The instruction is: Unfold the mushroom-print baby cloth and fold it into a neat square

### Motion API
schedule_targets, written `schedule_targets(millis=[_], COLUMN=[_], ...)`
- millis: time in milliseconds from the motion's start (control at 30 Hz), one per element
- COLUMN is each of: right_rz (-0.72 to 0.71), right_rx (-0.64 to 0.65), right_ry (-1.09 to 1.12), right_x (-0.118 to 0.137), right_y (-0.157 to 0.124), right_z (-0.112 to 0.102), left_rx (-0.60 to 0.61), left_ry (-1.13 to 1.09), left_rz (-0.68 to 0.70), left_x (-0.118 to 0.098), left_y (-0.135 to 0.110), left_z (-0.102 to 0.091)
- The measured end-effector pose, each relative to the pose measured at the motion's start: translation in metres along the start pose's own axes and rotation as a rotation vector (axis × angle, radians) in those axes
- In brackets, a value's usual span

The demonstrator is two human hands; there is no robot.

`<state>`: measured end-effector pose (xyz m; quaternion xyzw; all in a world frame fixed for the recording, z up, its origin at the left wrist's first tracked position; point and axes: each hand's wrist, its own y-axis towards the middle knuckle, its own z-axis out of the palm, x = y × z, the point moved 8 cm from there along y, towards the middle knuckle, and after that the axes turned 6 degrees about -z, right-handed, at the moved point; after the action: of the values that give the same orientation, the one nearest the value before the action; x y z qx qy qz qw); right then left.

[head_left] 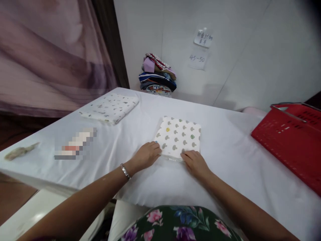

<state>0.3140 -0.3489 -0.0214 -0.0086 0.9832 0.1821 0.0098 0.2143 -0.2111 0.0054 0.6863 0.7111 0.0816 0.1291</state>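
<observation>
In front of me a folded white cloth (178,135) printed with grey mushroom shapes lies flat on the white-covered table (225,187). A few of its motifs are yellow or green. My left hand (147,154) grips the near left corner, fingers curled over the edge. At the near right edge, my right hand (195,164) holds the same cloth with fingers bent onto it. Both thumbs are mostly hidden from view. A bracelet (125,171) circles my left wrist.
Another folded white patterned cloth (112,108) lies at the far left. Nearer are a blurred-out item (77,142) and a pale brownish bundle (21,151). A red basket (288,137) stands at the right. Folded fabrics (157,75) are stacked behind the table, by the wall.
</observation>
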Motion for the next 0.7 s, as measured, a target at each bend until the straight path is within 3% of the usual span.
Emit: schedule_targets(millis=[133, 267, 400, 500, 600, 700], right_rz=[0.039, 0.086, 0.112, 0.128, 0.375, 0.69], right_rx=[-0.015, -0.013, -0.094, -0.292, -0.561, -0.581], right_ry=[-0.001, -0.015, 0.12, 0.403, 0.613, 0.744], right_x=[0.002, 0.004, 0.004, -0.012, -0.056, -0.092], right_y=[0.001, 0.001, -0.007, -0.021, -0.045, -0.062], right_z=[0.005, 0.008, 0.001, -0.014, -0.022, -0.002], left_rx=[0.019, -0.083, -0.015, 0.076, 0.118, 0.133], left_ry=[-0.086, -0.14, -0.099, -0.065, -0.041, -0.021], left_rz=[-0.047, -0.01, 0.065, 0.06, 0.04, 0.027], left_x=[-0.004, -0.026, -0.043, -0.04, -0.035, -0.037], left_y=[0.018, 0.046, 0.06, 0.058, 0.056, 0.057], left_z=[-0.009, -0.01, 0.024, 0.047, 0.054, 0.052])
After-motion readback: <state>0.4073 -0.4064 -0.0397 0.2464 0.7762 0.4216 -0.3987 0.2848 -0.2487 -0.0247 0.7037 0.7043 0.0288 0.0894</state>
